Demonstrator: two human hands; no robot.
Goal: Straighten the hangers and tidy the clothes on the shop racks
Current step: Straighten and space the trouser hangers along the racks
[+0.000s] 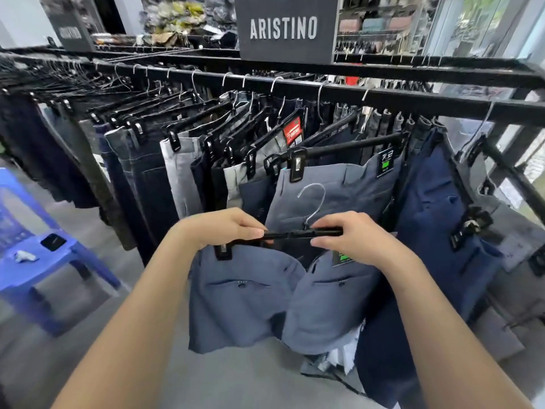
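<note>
Left hand (224, 228) and right hand (348, 234) both pinching hanger (298, 233) bar, grey-blue shorts (244, 296) clipped below, off the rack (383, 95)

Two bare forearms enter from the near edge and end in the left hand (219, 228) and right hand (352, 236). No sleeve, glove, watch or ring shows on either. Fingernails are short and unpainted where visible.

blue-grey shorts (244, 293), black hanger (298, 233), blue stool (44, 261)
</note>
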